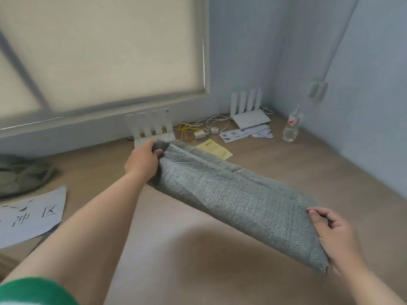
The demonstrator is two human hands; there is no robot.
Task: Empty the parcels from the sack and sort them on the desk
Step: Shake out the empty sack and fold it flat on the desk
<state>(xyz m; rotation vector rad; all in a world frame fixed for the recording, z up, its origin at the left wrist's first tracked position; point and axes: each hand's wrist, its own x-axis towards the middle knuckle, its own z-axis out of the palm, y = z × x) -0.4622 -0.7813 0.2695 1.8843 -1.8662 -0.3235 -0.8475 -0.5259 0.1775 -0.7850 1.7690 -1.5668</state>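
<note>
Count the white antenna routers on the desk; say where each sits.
2. The left router stands against the window ledge, just behind the left hand; the right router sits toward the wall corner. The held parcel may hide others.

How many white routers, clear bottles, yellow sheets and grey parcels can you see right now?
White routers: 2
Clear bottle: 1
Yellow sheet: 1
Grey parcel: 1, gripped by the left hand and the right hand
Total: 5
</note>
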